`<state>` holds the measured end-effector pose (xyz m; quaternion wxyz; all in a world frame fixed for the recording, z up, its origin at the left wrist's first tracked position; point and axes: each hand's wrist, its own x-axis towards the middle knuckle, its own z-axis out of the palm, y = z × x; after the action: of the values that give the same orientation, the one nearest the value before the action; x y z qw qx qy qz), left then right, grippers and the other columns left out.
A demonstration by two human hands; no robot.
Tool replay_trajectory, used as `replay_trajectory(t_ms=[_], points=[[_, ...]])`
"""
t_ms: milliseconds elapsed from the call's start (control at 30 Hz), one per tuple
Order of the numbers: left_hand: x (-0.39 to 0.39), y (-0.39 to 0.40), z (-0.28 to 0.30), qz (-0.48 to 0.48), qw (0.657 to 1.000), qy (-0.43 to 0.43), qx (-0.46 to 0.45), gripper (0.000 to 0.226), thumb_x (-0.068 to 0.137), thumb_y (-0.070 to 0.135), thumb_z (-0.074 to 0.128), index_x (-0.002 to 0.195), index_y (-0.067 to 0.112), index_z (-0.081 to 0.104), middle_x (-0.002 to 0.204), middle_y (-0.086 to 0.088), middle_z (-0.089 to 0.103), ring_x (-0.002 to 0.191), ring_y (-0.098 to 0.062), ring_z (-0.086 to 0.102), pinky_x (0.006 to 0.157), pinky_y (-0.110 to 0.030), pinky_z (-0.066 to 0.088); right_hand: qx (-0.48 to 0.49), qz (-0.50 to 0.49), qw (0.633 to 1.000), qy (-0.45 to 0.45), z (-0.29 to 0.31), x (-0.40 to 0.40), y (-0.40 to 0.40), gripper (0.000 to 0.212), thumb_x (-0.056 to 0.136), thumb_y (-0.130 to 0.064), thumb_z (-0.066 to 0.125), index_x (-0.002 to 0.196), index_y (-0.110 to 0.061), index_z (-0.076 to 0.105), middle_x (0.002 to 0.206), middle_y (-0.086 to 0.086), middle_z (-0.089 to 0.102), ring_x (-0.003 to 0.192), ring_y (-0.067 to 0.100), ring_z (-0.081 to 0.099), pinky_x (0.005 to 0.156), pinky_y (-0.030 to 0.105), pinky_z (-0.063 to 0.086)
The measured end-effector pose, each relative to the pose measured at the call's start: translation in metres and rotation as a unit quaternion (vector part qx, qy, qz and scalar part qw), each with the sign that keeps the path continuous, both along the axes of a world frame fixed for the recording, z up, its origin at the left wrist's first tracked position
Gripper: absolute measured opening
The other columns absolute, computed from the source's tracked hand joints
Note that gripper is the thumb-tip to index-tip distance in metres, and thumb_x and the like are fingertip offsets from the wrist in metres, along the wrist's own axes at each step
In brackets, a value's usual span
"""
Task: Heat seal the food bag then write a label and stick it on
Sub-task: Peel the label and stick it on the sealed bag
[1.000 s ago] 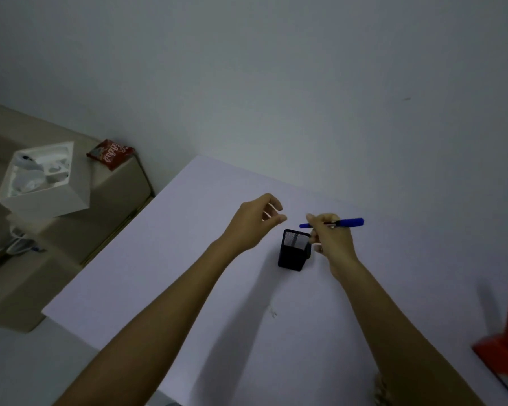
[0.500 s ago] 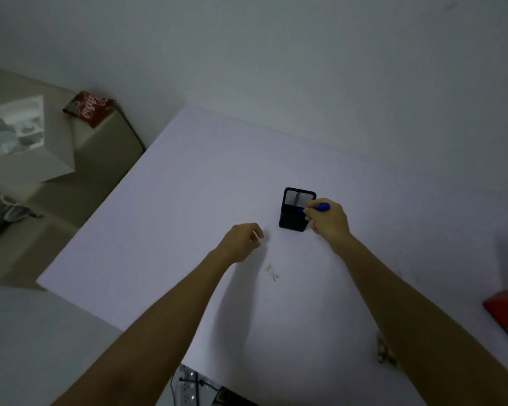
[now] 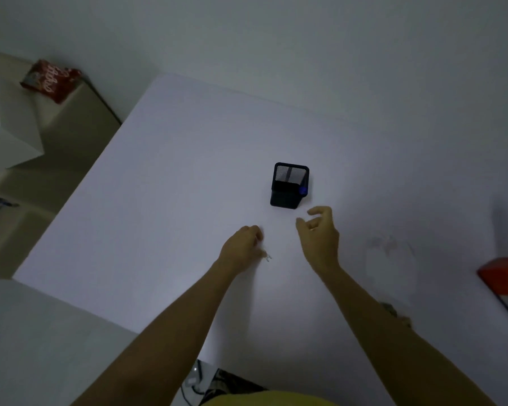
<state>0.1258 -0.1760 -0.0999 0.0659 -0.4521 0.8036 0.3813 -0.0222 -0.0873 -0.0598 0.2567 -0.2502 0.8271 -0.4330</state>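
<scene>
A black mesh pen holder [image 3: 289, 186] stands on the white table [image 3: 165, 200], and the blue pen [image 3: 302, 190] sits inside it with only its tip showing at the front right corner. Just in front of the holder, my right hand [image 3: 320, 235] hovers with its fingers apart and nothing in them. My left hand [image 3: 242, 247] rests to its left, fingers curled in, beside a small pale scrap [image 3: 268, 257] on the table. A clear food bag [image 3: 390, 259] lies faintly visible to the right. The red heat sealer [image 3: 503, 278] pokes in at the right edge.
A low beige surface to the left carries a red snack packet [image 3: 52, 80] and a white box [image 3: 9, 136]. The table's left edge runs diagonally, and cables [image 3: 200, 385] lie below its near edge. A grey wall stands behind.
My right hand dropped the blue pen into the holder, let go and drew back towards me. My left hand also pulled back and curled. The camera tilted down.
</scene>
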Motion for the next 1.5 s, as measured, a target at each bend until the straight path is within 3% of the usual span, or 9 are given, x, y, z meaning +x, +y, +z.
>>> replay_trajectory(t_ms=[167,533,667,767,900,1067,1200,1300,1500], points=[[-0.004,0.008,-0.004,-0.010,0.999,-0.007,-0.032,0.028,0.082,0.016,0.068,0.105,0.009,0.054,0.101,-0.011,0.059,0.088,-0.025,0.058,0.075,-0.033,0.046,0.163,0.109,0.979,-0.063,-0.044,0.033,0.021,0.019,0.085,-0.027,0.070,0.083,-0.014,0.055,0.073,-0.003,0.060,0.065,0.013,0.056,0.052,0.020,0.038],[-0.011,0.007,-0.003,-0.009,1.000,-0.013,-0.002,0.013,0.085,0.007,0.062,0.095,0.000,0.065,0.099,-0.017,0.065,0.088,-0.029,0.062,0.076,-0.032,0.049,0.209,0.079,0.974,-0.042,-0.052,0.045,0.017,0.024,0.082,-0.023,0.073,0.084,-0.015,0.051,0.075,0.000,0.058,0.066,0.018,0.054,0.050,0.024,0.037],[-0.008,0.007,0.004,0.032,0.999,0.033,0.027,0.009,0.084,0.012,0.066,0.087,0.004,0.065,0.087,-0.011,0.067,0.072,-0.016,0.055,0.064,-0.021,0.042,0.169,0.074,0.979,-0.087,-0.042,0.045,0.015,0.023,0.084,-0.022,0.072,0.099,-0.017,0.055,0.071,-0.004,0.056,0.065,0.013,0.054,0.053,0.021,0.042],[-0.001,0.002,0.017,0.082,0.990,0.086,0.073,0.014,0.083,0.021,0.070,0.081,0.007,0.066,0.069,0.003,0.059,0.061,-0.009,0.049,0.054,-0.009,0.037,0.113,0.078,0.979,-0.148,-0.029,0.042,0.013,0.007,0.088,-0.021,0.066,0.093,-0.015,0.065,0.084,0.004,0.066,0.078,0.022,0.064,0.069,0.034,0.053],[0.011,0.000,0.041,0.144,0.962,0.171,0.158,0.015,0.085,0.020,0.069,0.086,0.006,0.067,0.077,-0.008,0.066,0.069,-0.016,0.058,0.069,-0.028,0.050,0.040,0.044,0.969,-0.240,0.001,0.040,0.012,0.006,0.087,-0.017,0.065,0.083,-0.017,0.070,0.087,0.008,0.074,0.071,0.015,0.070,0.065,0.025,0.056],[0.013,-0.002,0.071,0.152,0.940,0.234,0.197,0.015,0.082,0.026,0.072,0.092,0.016,0.066,0.079,-0.002,0.069,0.070,-0.011,0.063,0.066,-0.018,0.054,-0.031,-0.027,0.944,-0.327,0.035,0.043,0.009,0.006,0.086,-0.014,0.068,0.089,-0.014,0.074,0.082,0.007,0.075,0.073,0.015,0.070,0.067,0.023,0.058],[0.011,0.009,0.081,0.197,0.949,0.246,-0.026,0.036,0.079,0.028,0.075,0.108,0.023,0.055,0.092,0.005,0.054,0.080,-0.005,0.053,0.066,-0.009,0.042,-0.068,-0.083,0.932,-0.345,0.049,0.052,0.009,0.009,0.085,-0.017,0.071,0.093,-0.016,0.075,0.087,0.005,0.077,0.078,0.014,0.072,0.063,0.020,0.056],[0.011,0.026,0.086,0.131,0.937,0.261,-0.190,0.020,0.086,0.024,0.068,0.105,0.024,0.060,0.102,0.004,0.056,0.092,-0.002,0.047,0.070,-0.005,0.036,-0.082,-0.114,0.936,-0.322,0.056,0.064,0.006,0.011,0.083,-0.018,0.074,0.094,-0.016,0.075,0.086,0.004,0.077,0.079,0.014,0.072,0.064,0.019,0.055],[0.030,0.028,0.094,0.068,0.920,0.271,-0.276,0.016,0.085,0.021,0.069,0.100,0.018,0.073,0.095,0.001,0.073,0.094,-0.016,0.059,0.080,-0.016,0.036,-0.117,-0.114,0.909,-0.384,0.077,0.077,0.002,0.013,0.085,-0.017,0.067,0.094,-0.012,0.076,0.091,0.008,0.077,0.081,0.016,0.074,0.073,0.025,0.057]])
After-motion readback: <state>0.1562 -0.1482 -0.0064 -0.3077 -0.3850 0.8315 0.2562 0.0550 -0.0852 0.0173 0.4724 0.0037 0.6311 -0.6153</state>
